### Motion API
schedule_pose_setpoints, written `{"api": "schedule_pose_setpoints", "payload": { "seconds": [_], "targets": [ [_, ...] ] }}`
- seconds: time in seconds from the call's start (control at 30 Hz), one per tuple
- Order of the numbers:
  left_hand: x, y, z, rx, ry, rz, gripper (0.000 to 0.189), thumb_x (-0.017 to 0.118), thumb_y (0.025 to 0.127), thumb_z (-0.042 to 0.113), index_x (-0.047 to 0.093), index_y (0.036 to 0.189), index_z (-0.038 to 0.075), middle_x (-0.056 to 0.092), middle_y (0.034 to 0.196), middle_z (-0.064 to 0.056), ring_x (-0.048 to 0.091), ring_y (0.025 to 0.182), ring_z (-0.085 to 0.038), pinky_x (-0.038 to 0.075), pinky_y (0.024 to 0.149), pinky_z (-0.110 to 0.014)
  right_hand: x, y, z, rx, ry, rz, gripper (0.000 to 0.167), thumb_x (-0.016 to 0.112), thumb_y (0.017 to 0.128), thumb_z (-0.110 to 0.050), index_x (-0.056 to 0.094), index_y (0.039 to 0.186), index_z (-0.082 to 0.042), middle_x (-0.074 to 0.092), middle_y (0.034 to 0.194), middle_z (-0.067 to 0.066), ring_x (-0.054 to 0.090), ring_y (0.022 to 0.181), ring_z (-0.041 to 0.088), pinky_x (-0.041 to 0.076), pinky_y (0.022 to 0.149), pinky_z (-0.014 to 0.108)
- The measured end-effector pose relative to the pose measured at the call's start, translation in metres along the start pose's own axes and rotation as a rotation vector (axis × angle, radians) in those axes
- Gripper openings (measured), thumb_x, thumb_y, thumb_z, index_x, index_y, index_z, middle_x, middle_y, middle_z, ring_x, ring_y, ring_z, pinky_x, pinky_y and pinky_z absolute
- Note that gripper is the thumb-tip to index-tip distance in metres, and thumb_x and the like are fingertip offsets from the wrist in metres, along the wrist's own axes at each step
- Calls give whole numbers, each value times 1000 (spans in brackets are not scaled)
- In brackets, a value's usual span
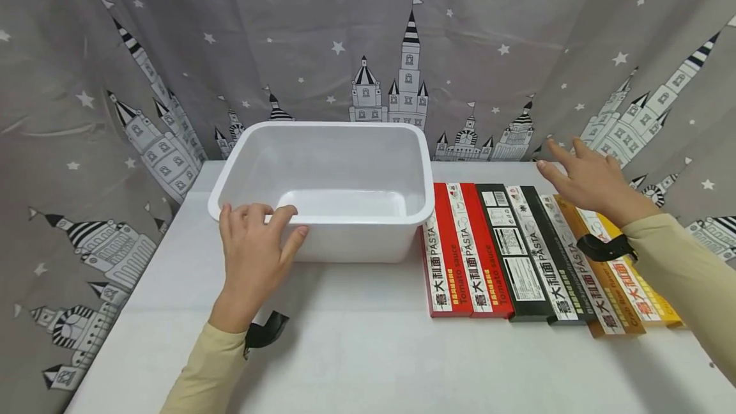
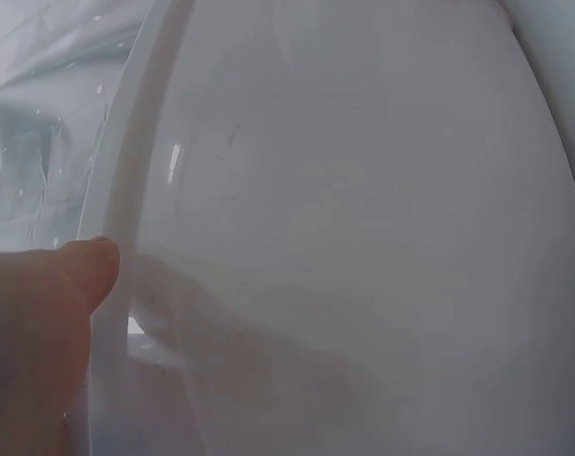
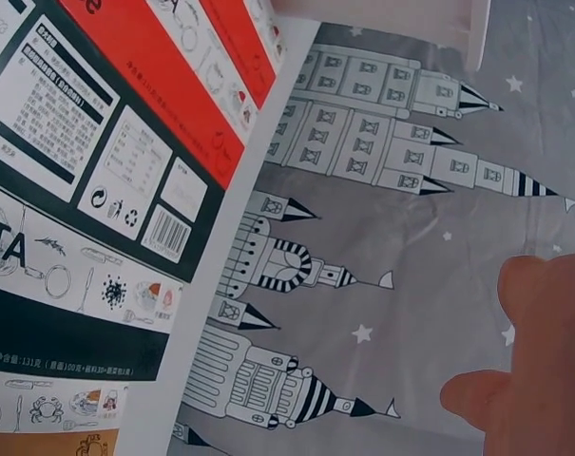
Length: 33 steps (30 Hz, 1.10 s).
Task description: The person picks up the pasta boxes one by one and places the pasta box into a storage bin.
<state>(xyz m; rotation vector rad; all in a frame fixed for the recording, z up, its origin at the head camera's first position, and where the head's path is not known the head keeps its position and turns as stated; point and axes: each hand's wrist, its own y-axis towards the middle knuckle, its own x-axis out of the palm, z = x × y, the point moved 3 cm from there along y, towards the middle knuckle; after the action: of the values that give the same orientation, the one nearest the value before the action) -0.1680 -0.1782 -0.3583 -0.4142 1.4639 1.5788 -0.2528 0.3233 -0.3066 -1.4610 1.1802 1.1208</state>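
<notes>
White table [image 1: 368,337]: far edge runs along the curtain [image 1: 322,30], left edge slants down beside it. Wide stretch of tabletop in front of bin and boxes; narrow strip between far box ends and back edge. Bin [image 1: 356,243] stands upright near the back, left of the boxes; can't tell if it touches the nearest 1. Open top, inner walls and glossy floor in view. Row of 6 flat boxes, left to right: 2 red boxes [image 1: 476,254], 2 black boxes [image 1: 512,254], 1 orange box [image 1: 598,286], 1 yellow box [image 1: 641,280]. Near ends uneven, orange sticks out most. Hands well apart. Left hand [image 1: 251,257] grips bin's near rim toward its left corner. Right hand [image 1: 598,184] in the air above far ends of orange and yellow, fingers spread.
</notes>
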Motion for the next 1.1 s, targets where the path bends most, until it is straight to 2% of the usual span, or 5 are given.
{"api": "schedule_pose_setpoints", "payload": {
  "seconds": [0.4,0.67,0.87,0.97,1.1],
  "targets": [
    [2,0,1,25,-11,42,40,66,90,38,69,113,5,59,101,-29,49,106,-54,19,112,-76,-2,-12,20,29,9,14,76,18,107,-58,8,163,-7,4,159,45,8,145,67,1,112,82],
    [2,-2,0,16,-25,49,43,63,90,40,68,112,4,58,100,-29,49,106,-55,18,113,-76,-1,-25,38,68,-32,17,77,15,107,-57,10,161,-3,6,156,48,16,136,74,14,109,82],
    [1,-3,0,3,-32,45,43,62,92,41,68,110,3,58,100,-29,48,107,-54,17,113,-76,2,-37,63,94,-27,46,77,17,107,-55,12,160,0,8,153,51,17,133,77,13,106,85],
    [1,-4,0,1,-35,47,48,58,94,46,67,110,3,59,101,-29,48,107,-54,17,114,-75,4,-46,77,121,-31,67,77,18,107,-53,15,158,5,11,150,54,19,132,76,16,106,85],
    [0,-4,1,-2,-36,42,45,61,93,43,67,111,2,59,102,-29,48,107,-54,16,114,-75,12,-62,98,183,-45,79,79,17,107,-53,19,155,9,17,146,55,25,129,74,24,103,84]
  ]
}}
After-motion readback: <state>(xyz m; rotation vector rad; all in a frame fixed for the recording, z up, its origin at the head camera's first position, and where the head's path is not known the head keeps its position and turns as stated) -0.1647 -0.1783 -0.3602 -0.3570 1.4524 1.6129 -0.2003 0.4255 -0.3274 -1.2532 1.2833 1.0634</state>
